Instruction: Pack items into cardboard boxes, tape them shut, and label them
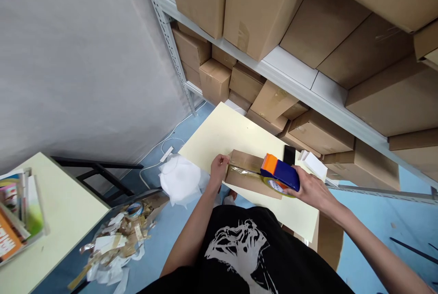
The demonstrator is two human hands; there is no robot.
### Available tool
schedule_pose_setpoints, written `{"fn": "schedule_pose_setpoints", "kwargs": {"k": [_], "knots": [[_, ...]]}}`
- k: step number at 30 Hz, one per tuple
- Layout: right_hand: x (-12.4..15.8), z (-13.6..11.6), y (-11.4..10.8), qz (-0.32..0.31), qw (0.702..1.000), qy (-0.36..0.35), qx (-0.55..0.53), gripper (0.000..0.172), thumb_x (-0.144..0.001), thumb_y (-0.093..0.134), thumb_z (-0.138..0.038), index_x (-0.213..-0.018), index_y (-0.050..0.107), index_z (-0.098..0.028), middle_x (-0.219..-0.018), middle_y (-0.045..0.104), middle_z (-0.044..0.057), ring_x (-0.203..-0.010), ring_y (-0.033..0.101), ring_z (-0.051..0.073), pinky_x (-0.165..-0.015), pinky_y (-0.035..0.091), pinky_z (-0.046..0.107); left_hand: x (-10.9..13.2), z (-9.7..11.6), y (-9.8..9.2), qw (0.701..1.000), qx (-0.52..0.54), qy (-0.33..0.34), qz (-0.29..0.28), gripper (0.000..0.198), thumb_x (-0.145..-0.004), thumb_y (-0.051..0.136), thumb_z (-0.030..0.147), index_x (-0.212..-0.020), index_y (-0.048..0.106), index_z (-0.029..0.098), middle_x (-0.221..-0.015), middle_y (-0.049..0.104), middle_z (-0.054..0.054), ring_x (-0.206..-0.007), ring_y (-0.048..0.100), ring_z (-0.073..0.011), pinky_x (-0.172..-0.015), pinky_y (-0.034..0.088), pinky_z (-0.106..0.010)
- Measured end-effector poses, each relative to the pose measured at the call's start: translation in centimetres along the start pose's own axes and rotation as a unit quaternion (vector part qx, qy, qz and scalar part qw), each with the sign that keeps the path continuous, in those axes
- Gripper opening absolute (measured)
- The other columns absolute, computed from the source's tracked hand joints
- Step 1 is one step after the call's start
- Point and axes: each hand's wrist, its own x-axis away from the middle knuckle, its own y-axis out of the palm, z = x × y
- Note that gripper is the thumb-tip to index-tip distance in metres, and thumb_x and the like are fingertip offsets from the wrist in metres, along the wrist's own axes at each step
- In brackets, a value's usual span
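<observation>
A long, narrow cardboard box point(246, 183) lies on the cream table point(236, 125) in front of me. My left hand point(219, 170) has its fingers curled against the box's left end, where a strip of clear tape point(241, 170) starts. That strip runs along the seam on top, toward the dispenser. In my right hand point(311, 189) is a blue and orange tape dispenser point(281, 174), held over the right part of the box. The roll of tape shows on its near side. Whether the left fingertips also pinch the tape is too small to tell.
A black phone point(289, 154) and white small boxes point(313, 165) lie at the table's right edge. Shelves point(219, 45) full of cartons stand beyond. White wrapping point(179, 177) and a scrap heap point(119, 244) are left, near another table point(65, 212) with books.
</observation>
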Motion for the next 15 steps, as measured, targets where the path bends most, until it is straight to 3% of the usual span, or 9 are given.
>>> {"fn": "schedule_pose_setpoints", "kwargs": {"k": [4,9,15], "knots": [[0.7,0.1,0.4,0.011,0.998,-0.054,0.003,0.058,-0.079,0.053,-0.055,-0.126,0.04,-0.022,-0.109,0.064,0.009,-0.083,0.065,0.026,-0.071,0.047,0.037,0.9,-1.1,-1.0,1.0,-0.002,-0.012,-0.015,0.02,-0.073,0.054,0.035,-0.061,0.052,0.019,-0.064,0.058,0.0,-0.07,0.056,-0.0142,-0.075,0.044,-0.029],[-1.3,-1.9,1.3,0.054,0.992,-0.113,0.03,0.063,-0.084,0.048,-0.049,-0.139,0.03,-0.023,-0.111,0.062,0.011,-0.091,0.063,0.027,-0.077,0.047,0.039,0.8,-2.0,-2.3,1.0,0.015,-0.024,0.005,0.022,-0.073,0.055,0.039,-0.063,0.052,0.019,-0.064,0.057,0.001,-0.066,0.055,-0.0129,-0.072,0.046,-0.029],[-2.4,-3.5,1.6,0.066,0.99,-0.11,0.053,0.057,-0.086,0.046,-0.047,-0.135,0.037,-0.02,-0.106,0.063,0.011,-0.081,0.065,0.026,-0.067,0.05,0.036,1.1,-0.5,-2.8,0.997,-0.065,0.026,0.041,0.019,-0.079,0.05,0.035,-0.068,0.054,0.02,-0.067,0.058,0.001,-0.07,0.057,-0.0141,-0.071,0.044,-0.028]]}}
